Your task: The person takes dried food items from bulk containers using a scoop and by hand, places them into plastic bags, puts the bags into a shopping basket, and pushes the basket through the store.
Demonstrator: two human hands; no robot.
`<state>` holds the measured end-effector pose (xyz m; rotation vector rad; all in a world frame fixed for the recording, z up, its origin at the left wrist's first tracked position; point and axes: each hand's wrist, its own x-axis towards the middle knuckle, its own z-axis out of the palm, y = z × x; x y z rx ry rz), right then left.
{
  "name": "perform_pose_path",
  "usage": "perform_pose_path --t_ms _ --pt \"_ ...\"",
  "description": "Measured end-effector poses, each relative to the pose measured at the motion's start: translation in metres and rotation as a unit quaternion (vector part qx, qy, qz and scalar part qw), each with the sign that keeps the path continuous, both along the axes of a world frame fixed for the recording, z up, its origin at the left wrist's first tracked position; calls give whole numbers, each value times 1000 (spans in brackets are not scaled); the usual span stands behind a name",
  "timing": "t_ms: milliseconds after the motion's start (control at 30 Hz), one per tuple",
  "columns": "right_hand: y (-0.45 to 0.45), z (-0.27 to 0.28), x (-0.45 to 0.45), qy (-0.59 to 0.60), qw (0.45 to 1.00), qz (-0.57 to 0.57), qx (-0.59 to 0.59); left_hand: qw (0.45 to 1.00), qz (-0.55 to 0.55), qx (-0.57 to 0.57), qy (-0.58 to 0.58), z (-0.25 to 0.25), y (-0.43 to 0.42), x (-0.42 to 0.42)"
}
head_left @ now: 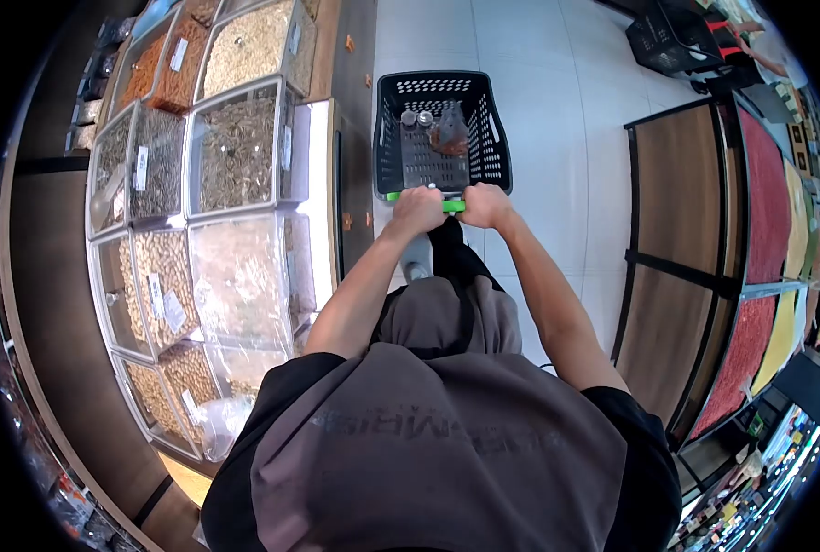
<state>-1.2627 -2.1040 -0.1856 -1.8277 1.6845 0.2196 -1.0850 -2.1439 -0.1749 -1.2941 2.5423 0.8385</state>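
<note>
In front of me is a black shopping basket cart (390, 138) with perforated walls and a green handle (453, 206). My left hand (419, 210) wraps round the left part of that handle. Further right, my right hand (485, 205) is closed round it too, with a short green stretch showing between the two. Inside the basket lies a clear plastic bag (450, 131) with something reddish-brown at its bottom. Beside the bag stand two small round-topped containers (416, 119); what they hold cannot be made out.
Clear-lidded bulk bins (235, 147) of dried foods, nuts and small dried fish line the left side. A wooden-panelled stand (675, 184) with red and yellow goods borders the right. At the upper right, a person (762, 53) is near another black basket (663, 39). Pale floor tiles (548, 120) run ahead.
</note>
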Motion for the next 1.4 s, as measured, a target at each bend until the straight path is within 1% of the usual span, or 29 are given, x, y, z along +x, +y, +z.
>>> perform_pose_path --t_ms 67,167,200,233,367,433,533,733,800,1067,1133,1200,1233,1267,1300,1400 --pt "-36 0 -11 -3 1000 16 -9 1000 19 18 -5 9 -34 -11" --pt "-80 3 -22 -3 1000 25 -13 998 34 45 -32 6 -75 -24" --pt "-92 5 -26 2 999 31 -20 998 40 38 -30 9 -90 -28" --pt "-105 5 -29 2 1000 28 -1 998 37 40 -39 10 -102 -32" --pt "-138 4 -38 -1 1000 12 11 994 35 67 -83 7 -138 -47" --pt "-155 5 -45 -11 1000 12 -12 992 36 67 -99 10 -159 -55" --pt "-178 6 -52 -15 1000 17 -16 991 10 79 -107 12 -182 -59" --pt "-235 5 -68 -15 999 28 -19 994 2 60 -86 4 -237 -71" --pt "-259 5 -74 -13 999 25 -19 998 8 33 -53 -1 -259 -75" --pt "-373 -5 -92 -2 999 26 -24 999 -6 14 -29 -2 -376 -93" --pt "-403 -3 -95 20 1000 15 2 1000 -2 11 -15 -4 -403 -97" --pt "-431 -3 -96 30 999 12 0 1000 -4 -4 -14 -8 -430 -99" --pt "-445 -5 -95 35 999 3 -1 1000 11 -3 -13 -10 -445 -99" --pt "-460 -7 -97 35 999 18 -1 1000 6 -20 0 -12 -460 -100" --pt "-472 -9 -98 32 999 6 -14 999 3 -33 10 -14 -470 -99" --pt "-498 -1 -98 30 999 -17 -21 998 62 13 -4 -7 -493 -107"
